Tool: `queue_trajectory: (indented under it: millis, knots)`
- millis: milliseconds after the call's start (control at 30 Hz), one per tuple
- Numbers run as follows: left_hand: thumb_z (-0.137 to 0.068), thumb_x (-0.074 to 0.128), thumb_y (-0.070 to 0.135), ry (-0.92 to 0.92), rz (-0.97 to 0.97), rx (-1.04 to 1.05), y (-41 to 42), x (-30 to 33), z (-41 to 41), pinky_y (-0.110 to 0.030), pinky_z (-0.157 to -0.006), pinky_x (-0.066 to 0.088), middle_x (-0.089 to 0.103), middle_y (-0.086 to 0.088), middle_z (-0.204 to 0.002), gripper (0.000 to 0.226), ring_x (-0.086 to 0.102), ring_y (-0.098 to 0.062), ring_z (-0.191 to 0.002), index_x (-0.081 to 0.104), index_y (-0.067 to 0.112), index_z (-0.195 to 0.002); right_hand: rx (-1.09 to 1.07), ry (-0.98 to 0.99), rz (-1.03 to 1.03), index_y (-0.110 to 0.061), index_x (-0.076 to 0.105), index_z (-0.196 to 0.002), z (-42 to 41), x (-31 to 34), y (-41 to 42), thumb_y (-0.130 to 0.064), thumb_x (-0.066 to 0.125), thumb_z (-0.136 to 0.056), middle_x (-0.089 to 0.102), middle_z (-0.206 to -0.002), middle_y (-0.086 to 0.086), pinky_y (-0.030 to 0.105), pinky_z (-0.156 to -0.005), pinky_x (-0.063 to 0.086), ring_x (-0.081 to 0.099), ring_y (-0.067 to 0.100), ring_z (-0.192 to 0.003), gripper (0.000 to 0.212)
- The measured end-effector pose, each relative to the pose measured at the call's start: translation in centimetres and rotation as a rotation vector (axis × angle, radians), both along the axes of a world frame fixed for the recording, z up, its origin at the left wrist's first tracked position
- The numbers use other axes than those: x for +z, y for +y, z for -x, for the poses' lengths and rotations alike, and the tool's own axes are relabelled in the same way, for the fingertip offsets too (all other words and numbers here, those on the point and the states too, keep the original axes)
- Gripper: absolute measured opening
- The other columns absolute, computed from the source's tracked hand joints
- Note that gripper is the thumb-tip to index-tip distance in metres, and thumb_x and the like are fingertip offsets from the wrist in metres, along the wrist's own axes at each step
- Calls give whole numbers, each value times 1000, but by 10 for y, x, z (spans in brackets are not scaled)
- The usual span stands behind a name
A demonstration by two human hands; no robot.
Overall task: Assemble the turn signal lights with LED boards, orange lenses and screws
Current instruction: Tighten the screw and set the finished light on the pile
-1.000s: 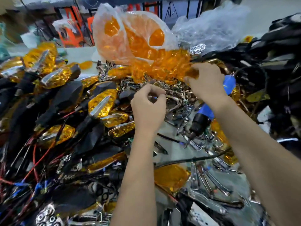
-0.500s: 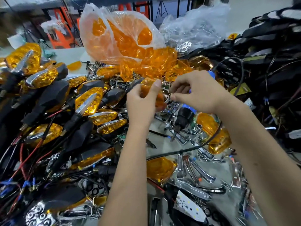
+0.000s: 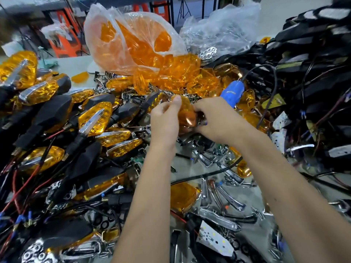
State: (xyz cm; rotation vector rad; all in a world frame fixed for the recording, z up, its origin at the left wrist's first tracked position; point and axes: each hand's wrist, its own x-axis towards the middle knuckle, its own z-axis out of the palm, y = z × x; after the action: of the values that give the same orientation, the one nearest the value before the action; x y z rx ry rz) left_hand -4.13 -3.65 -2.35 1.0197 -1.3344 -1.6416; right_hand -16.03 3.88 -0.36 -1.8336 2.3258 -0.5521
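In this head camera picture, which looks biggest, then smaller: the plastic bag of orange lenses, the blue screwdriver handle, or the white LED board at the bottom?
1. Plastic bag of orange lenses, clearly largest.
2. White LED board.
3. Blue screwdriver handle.
The last two look close; the board lies nearer the camera, so their order is unsure.

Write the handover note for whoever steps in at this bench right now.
Left hand: grip on an orange lens, thumb on top.
Right hand: fingers at the same lens; what they pinch is hidden.
Supplies: bag of lenses behind, blue screwdriver just beyond the right hand, LED board near the front edge.
Done: finished lights piled left.
Left: seat this lens, screw it down, carry on.
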Motion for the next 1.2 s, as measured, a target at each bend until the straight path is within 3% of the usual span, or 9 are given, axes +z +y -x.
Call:
queue_trajectory:
  millis: [67, 167, 367, 533, 667, 767, 867, 967, 1200]
  knots:
    - [-101, 67, 30, 67, -47, -71, 11, 0, 12, -29, -51, 54, 73, -10, -84, 22, 69, -20, -67, 69, 10, -92, -50, -74, 121, -20, 63, -79, 12, 1, 17, 1, 67, -81, 63, -83, 0, 32, -73, 46, 58, 21, -79, 21]
    - [-98, 71, 19, 107, -45, -176, 23, 0, 25, -29, -51, 56, 69, -17, -91, 14, 69, -23, -65, 67, 9, -89, -171, -123, 269, -17, 75, -83, 36, 8, 47, -4, 72, -85, 70, -78, -4, 20, -71, 49, 64, 10, -74, 13]
    - [-94, 73, 13, 66, 25, -269, 36, -4, 33, -22, -46, 51, 72, -3, -72, 9, 66, -15, -57, 69, 9, -88, -499, -97, 329, -18, 76, -83, 87, 18, 89, -11, 76, -87, 71, -76, 1, 33, -78, 58, 70, 19, -76, 9]
    - [-93, 74, 13, 8, 17, -99, 24, -5, 23, -16, -40, 37, 66, 7, -60, 14, 54, -7, -46, 67, 14, -81, -293, -106, 166, -19, 79, -88, 70, 27, 78, -9, 76, -87, 74, -80, -3, 27, -80, 56, 69, 13, -78, 11]
    - [-95, 73, 19, -11, -22, -34, 6, -2, 7, -16, -38, 32, 57, 1, -69, 16, 46, -8, -45, 64, 13, -84, -5, -132, -54, -24, 80, -87, 33, 33, 55, -6, 76, -86, 69, -75, -19, 23, -80, 55, 69, 4, -78, 18]
    - [-95, 73, 21, -28, -46, -21, -7, -3, -6, -19, -38, 26, 52, 1, -67, 16, 41, -12, -47, 61, 11, -91, 128, -141, -137, -21, 80, -93, 12, 31, 37, 0, 70, -85, 71, -77, -14, 22, -77, 54, 67, 6, -76, 25]
    - [-94, 73, 22, -15, -74, 52, -16, -1, -19, -21, -39, 31, 62, 2, -73, 13, 52, -11, -53, 69, 11, -98, 153, -18, -117, -25, 79, -104, -1, 27, 18, -7, 72, -88, 70, -93, -11, 29, -86, 55, 65, 10, -88, 25]
    - [-91, 73, 24, 4, -71, 121, -23, 0, -30, -20, -43, 40, 70, 8, -68, 11, 61, -11, -60, 69, 22, -81, 164, 61, -143, -29, 76, -111, -10, 21, 1, -20, 78, -89, 72, -103, -11, 37, -92, 56, 66, 15, -98, 24]
    - [-93, 65, 26, 52, -81, 182, -31, -1, -35, -24, -47, 45, 64, -7, -85, 17, 58, -23, -72, 65, 21, -77, 75, 88, -138, -17, 70, -95, -34, -4, -21, -37, 80, -85, 63, -83, -3, 34, -69, 51, 63, 25, -84, 24]
